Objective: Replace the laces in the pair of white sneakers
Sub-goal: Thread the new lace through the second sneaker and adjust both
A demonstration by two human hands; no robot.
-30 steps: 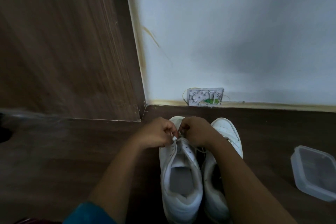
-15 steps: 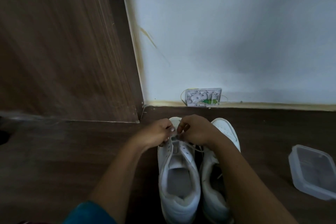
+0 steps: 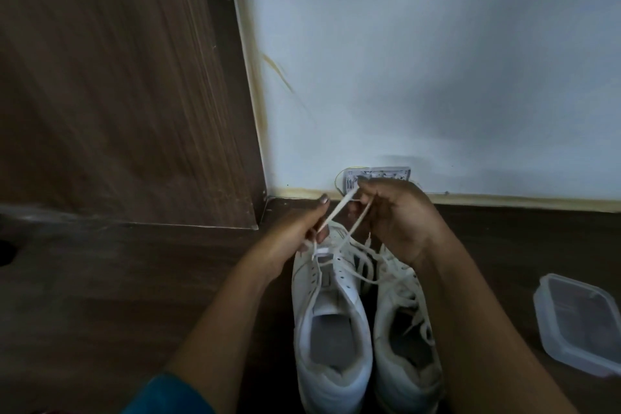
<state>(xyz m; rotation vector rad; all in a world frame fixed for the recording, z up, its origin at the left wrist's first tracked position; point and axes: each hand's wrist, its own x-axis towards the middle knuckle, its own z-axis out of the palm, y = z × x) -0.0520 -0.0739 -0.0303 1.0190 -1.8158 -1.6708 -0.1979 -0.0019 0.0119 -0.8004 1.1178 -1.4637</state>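
Looks early on: left hand and right hand are both pinching the flat white lace, working only the toe eyelets of the left white leather sneaker.

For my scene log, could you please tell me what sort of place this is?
Probably a room at home: a dark wood floor, a white wall with a low wall plate, and a wooden panel beside it.
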